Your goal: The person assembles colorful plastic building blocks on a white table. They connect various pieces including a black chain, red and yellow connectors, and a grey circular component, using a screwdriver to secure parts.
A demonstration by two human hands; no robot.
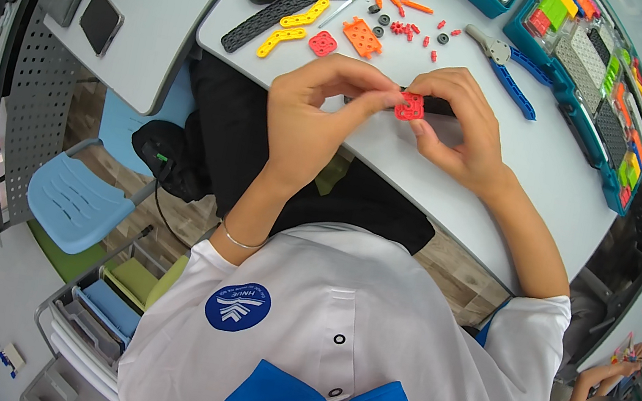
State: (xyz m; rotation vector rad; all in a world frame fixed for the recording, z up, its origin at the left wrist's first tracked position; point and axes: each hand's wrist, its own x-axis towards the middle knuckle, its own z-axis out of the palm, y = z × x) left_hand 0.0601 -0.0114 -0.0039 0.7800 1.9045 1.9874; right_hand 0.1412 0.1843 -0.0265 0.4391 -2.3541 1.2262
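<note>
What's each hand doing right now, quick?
Left hand: closed, fingertips pinching the small red square plate.
Right hand: closed, pinching the same red plate, over a black strip on the table.

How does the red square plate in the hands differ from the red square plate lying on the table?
The held red plate is pinched between left hand and right hand, pressed against a black strip; the loose red plate lies flat, untouched, beside an orange plate. The held one sits tilted. Both are small, red, square and perforated.
</note>
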